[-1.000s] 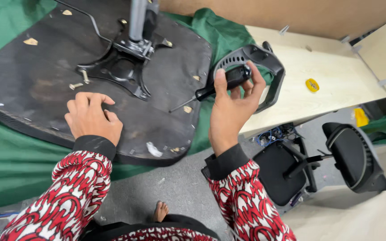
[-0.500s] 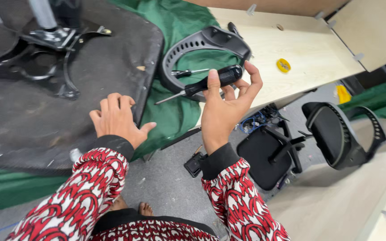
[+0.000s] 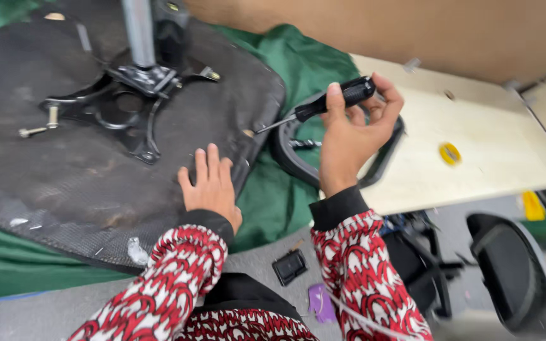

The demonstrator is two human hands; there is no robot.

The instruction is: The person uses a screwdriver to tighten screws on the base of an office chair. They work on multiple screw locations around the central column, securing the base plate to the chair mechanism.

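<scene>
The left hand (image 3: 211, 188) lay flat at centre frame, palm down, fingers spread and pointing up. The right hand (image 3: 351, 136) was raised right of centre — fingers curled, thumb upright in a closed grip. Both forearms rose from the lower edge.

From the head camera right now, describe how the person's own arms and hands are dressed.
Both arms wear long sleeves in a busy red, white and black pattern, each ending in a plain black ribbed cuff at the wrist. The left sleeve and right sleeve match. The left hand and right hand are bare: no gloves, and no rings or watch show.
</scene>
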